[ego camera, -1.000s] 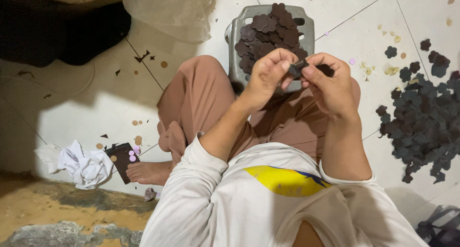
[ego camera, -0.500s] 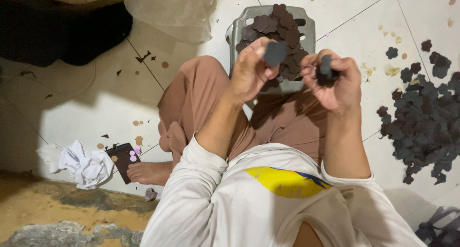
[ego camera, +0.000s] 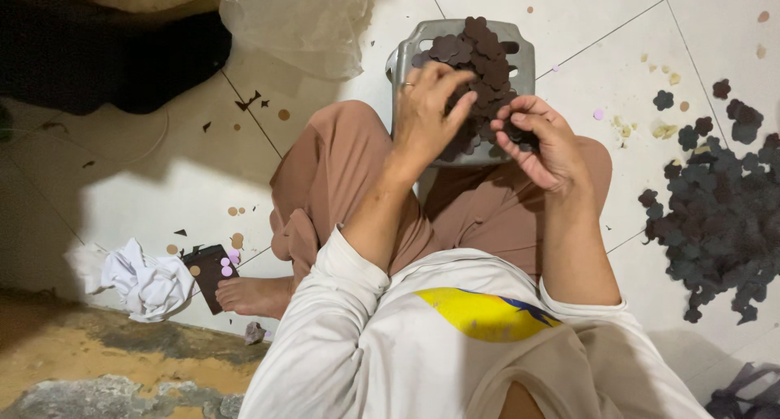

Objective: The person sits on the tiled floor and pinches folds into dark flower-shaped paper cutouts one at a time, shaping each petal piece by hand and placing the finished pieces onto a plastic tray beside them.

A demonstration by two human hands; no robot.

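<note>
Dark flower-shaped pieces (ego camera: pixel 475 49) fill the grey basket (ego camera: pixel 526 62) at the knees. Left hand (ego camera: pixel 426 114) reaches in, fingers loosely spread over them; right hand (ego camera: pixel 544 143) pinches 1 dark piece (ego camera: pixel 518 135). Another dark pile (ego camera: pixel 719 216) covers the white tiled floor (ego camera: pixel 585 29); clear plastic bag (ego camera: pixel 296 21) lies top-left.

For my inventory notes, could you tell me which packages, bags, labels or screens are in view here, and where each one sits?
Clear plastic bag: crumpled, on the floor tiles at the top, left of the grey basket.
Labels, signs, screens: none to be seen.
</note>
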